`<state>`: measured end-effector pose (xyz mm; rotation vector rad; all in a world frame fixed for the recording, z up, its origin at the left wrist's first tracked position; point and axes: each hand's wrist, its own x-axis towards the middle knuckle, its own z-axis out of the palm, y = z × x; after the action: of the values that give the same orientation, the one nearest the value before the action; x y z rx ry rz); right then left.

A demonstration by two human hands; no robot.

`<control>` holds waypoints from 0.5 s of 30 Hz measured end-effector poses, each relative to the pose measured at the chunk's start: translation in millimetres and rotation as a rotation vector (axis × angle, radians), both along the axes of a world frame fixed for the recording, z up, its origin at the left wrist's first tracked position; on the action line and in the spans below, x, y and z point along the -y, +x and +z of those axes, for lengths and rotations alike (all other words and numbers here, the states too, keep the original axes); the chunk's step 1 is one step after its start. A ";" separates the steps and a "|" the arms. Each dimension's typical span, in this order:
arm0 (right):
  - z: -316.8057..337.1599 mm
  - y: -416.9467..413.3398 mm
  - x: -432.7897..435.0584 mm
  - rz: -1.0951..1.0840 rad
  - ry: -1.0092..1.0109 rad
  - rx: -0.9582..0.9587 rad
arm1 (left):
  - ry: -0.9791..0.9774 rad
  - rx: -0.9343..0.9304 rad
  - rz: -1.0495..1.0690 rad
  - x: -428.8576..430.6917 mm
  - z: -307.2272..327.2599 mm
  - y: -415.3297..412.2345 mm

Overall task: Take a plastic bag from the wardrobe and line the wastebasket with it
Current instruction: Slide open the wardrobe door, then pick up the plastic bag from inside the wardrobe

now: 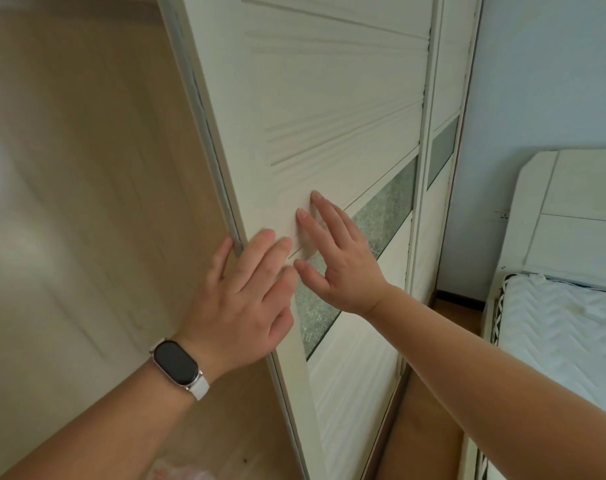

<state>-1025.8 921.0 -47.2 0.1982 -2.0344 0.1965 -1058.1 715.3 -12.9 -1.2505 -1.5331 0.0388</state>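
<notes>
1. Head view looks down at your two hands on a tall white sliding wardrobe door (329,98) with raised lines on its front.
2. Your left hand (246,299) lies flat on the front of the door, right at its left edge. Its fingers are mostly straight and close together. Your little finger runs along the edge of the door. This hand holds nothing.
3. Your right hand (343,268) is flat on the door too, just beside your left hand and a bit higher. Its fingers are straight and spread wide. The palm covers part of a bumpy frosted glass strip (384,216) that runs across the door. This hand holds nothing.
4. You wear a white wristband with a black oval screen (178,363) on your left wrist.
5. Left of the door edge is the open wardrobe with its light brown wooden inside (86,202). It looks blurry.
6. Low down inside it, by your left arm, sits a pale pink see-through thing (180,471). It is too blurry to tell if it is the plastic bag.
7. Behind the door, to the right, stands a second white door panel (440,98) with its own grey strip.
8. Farther right is a pale blue wall (537,81).
9. Against that wall stands a white wooden headboard (578,202), with a white quilted mattress (564,334) below it.
10. Between the door and the bed you can see a brown wooden floor (426,427).
</notes>
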 end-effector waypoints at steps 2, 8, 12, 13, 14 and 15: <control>1.5 9.3 7.1 -0.022 -0.024 0.048 | -0.062 0.048 -0.043 10.6 -1.2 3.5; -2.4 50.0 41.0 -0.103 -0.009 0.162 | -0.174 0.208 -0.093 56.7 -20.3 17.0; -15.8 81.4 76.2 -0.097 -0.011 0.185 | -0.180 0.349 -0.046 97.0 -39.3 22.5; -20.2 88.1 86.1 -0.096 0.005 0.190 | -0.179 0.382 -0.031 107.9 -45.0 23.3; -24.6 94.3 96.7 -0.095 0.023 0.197 | -0.178 0.415 -0.017 118.7 -50.9 24.0; -28.9 99.7 107.9 -0.088 0.040 0.207 | -0.177 0.446 -0.003 129.2 -57.1 24.2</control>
<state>-926.0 813.1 -76.0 0.1168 -2.2489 0.1252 -1033.8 586.2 -70.0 -1.4696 -1.9433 -0.1168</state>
